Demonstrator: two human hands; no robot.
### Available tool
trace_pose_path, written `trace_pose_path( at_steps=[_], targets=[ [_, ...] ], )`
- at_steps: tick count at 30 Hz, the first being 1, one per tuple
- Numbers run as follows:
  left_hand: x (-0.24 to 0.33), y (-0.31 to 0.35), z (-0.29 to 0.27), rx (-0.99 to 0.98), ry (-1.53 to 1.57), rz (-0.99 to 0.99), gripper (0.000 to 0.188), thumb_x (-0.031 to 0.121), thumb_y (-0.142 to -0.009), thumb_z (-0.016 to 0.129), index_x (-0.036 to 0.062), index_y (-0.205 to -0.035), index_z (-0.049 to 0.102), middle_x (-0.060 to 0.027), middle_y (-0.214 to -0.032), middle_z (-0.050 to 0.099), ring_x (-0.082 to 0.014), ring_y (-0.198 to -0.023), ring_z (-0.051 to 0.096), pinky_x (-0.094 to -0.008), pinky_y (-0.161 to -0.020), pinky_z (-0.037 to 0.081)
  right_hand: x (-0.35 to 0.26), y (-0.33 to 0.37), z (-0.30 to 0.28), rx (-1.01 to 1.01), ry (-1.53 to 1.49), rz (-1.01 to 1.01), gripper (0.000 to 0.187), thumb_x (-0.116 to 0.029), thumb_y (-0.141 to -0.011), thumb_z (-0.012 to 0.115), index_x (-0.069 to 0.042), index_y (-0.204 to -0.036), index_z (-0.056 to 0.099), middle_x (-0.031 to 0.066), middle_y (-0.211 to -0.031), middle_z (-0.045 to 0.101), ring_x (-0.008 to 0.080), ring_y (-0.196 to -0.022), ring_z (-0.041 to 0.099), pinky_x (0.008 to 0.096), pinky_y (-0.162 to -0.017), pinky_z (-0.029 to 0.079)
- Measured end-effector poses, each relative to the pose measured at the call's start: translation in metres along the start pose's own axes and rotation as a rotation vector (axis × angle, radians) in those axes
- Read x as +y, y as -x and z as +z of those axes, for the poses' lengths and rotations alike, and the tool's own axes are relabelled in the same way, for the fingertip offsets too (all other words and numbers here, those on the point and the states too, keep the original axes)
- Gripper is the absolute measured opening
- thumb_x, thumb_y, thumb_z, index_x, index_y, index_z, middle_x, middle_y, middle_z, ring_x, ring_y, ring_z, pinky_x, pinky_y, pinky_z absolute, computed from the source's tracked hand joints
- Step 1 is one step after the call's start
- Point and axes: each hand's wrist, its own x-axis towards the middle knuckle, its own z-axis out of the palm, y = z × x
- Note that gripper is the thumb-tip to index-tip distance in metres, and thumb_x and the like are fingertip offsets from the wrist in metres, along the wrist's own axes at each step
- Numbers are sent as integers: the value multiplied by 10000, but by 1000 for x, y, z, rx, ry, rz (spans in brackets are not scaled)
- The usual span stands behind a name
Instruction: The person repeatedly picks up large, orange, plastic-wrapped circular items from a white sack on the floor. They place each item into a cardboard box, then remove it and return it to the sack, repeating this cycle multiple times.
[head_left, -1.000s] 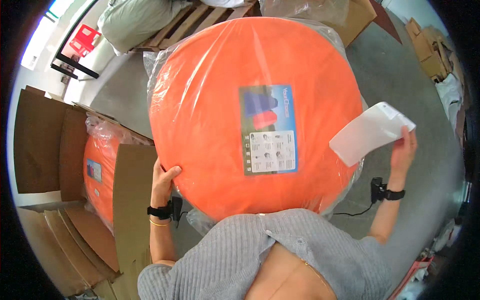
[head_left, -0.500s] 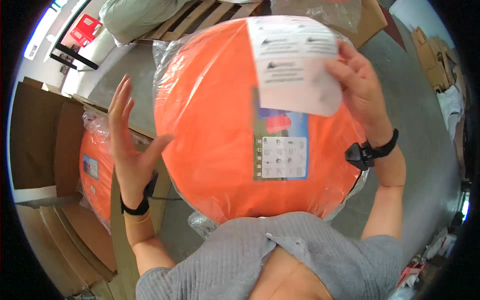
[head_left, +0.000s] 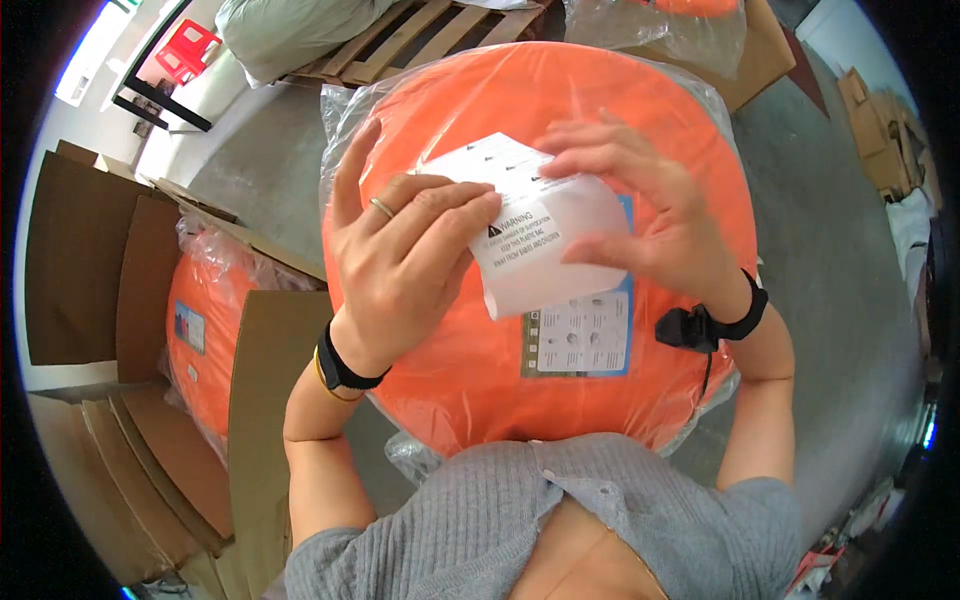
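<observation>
A large round orange bundle [head_left: 450, 360] in clear plastic wrap fills the space before me, a picture label [head_left: 580, 345] on its front. Above it, my left hand [head_left: 405, 255] pinches the left side of a translucent white sheet of printed labels [head_left: 530, 265] between its fingers. The sheet is bent, its lower part curling toward me. My right hand [head_left: 655, 205] is over the sheet's right side, slightly blurred, thumb and fingers spread apart. Whether its fingertips touch the sheet is hard to tell. Both wrists wear black straps; the right one carries a small black device.
To the left, an open cardboard box [head_left: 275, 400] holds another wrapped orange bundle [head_left: 205, 345]. A wooden pallet [head_left: 400, 45] with a pale green sack [head_left: 290, 35] is at the back, near a red stool [head_left: 187, 50]. More cardboard [head_left: 865, 130] leans at the right.
My left hand has come in from the left and taken hold of the label sheet. The sheet has moved down and left, and my right hand's fingers have spread from their grip on it.
</observation>
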Motion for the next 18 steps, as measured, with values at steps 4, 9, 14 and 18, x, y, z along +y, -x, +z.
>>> trace_pose_path(
  at_steps=[4, 9, 14, 18],
  targets=[
    [4, 0, 6, 33, 45, 3, 130, 15, -613, 619, 88, -720, 609, 3, -658, 600, -134, -623, 567, -456, -962, 345, 2, 1, 7, -72, 33, -24, 266, -148, -654, 731, -96, -891, 622, 33, -964, 623, 204, -1007, 548, 490, -1024, 222],
    [6, 2, 7, -8, 151, -75, 146, -1, -576, 618, 79, -694, 586, -11, -602, 561, -144, -567, 536, -428, -895, 399, -2, 1, 11, 13, 98, -125, 202, -108, -677, 706, -104, -856, 613, 11, -905, 636, 195, -938, 575, 482, -1021, 239],
    [8, 12, 3, -143, 305, -199, 167, -25, -556, 611, 49, -703, 583, -41, -616, 561, -182, -585, 542, -390, -828, 437, 12, 2, 8, 84, -29, -341, 158, -68, -700, 681, -85, -830, 592, 54, -909, 623, 180, -902, 581, 467, -991, 293],
    [12, 21, -22, -226, 909, -538, 159, -65, -570, 575, 3, -713, 576, -87, -646, 562, -252, -633, 565, -322, -711, 462, 37, 5, -29, 448, -548, 181, 72, -89, -811, 589, -49, -870, 576, 63, -900, 598, 120, -776, 577, 319, -740, 464]
  ],
)
